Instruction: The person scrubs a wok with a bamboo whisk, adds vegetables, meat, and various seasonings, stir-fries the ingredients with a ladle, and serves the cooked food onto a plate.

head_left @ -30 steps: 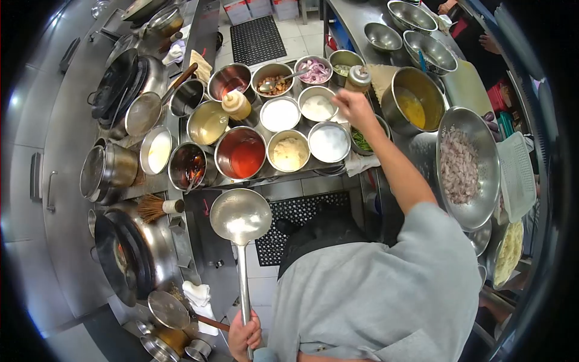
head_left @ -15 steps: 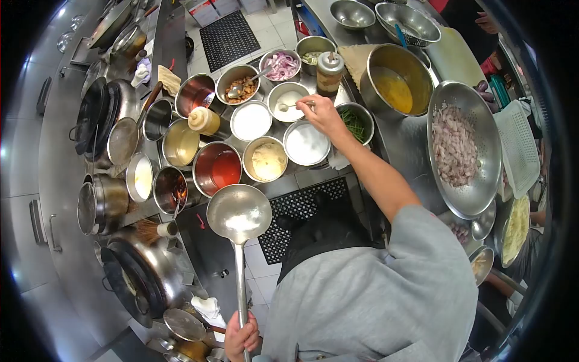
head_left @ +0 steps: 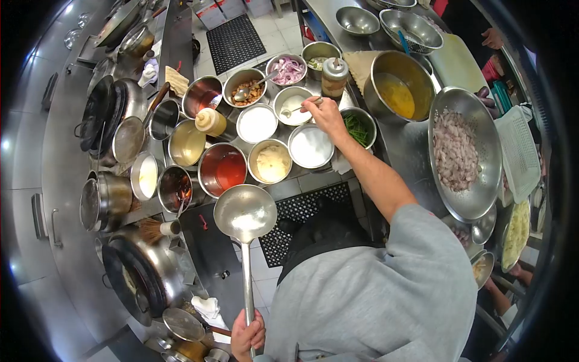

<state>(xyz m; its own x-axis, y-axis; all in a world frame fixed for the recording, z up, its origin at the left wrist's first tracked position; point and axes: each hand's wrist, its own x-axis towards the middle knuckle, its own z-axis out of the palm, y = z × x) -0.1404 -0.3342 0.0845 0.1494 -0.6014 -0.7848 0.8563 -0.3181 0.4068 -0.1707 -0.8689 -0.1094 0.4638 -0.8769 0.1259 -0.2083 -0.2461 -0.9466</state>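
Observation:
My left hand [head_left: 248, 335] is wrapped round the handle of a large metal ladle [head_left: 245, 212], its bowl upward in front of the pots. My right hand [head_left: 324, 114] is closed on a small spoon [head_left: 294, 111], whose tip is in a round pot of white powder [head_left: 292, 96]. Below that pot is another white-filled pot [head_left: 310, 146]. A pot of green vegetables [head_left: 356, 128] sits right of my right hand, and a squeeze bottle [head_left: 334, 77] stands just above it. To the left are pots of red liquid [head_left: 229, 171] and pale paste [head_left: 272, 163].
On the right stand a deep pot of yellow liquid [head_left: 395, 96] and a colander of chopped onion [head_left: 457, 151]. Woks [head_left: 129, 280] and a bamboo brush [head_left: 158, 229] lie left. Another person's hand [head_left: 493, 38] shows at the top right; other arms [head_left: 500, 298] appear lower right.
My right hand has come down toward the white powder pot and now shows a small spoon in its fingers. My left hand still holds the ladle. The camera view has shifted.

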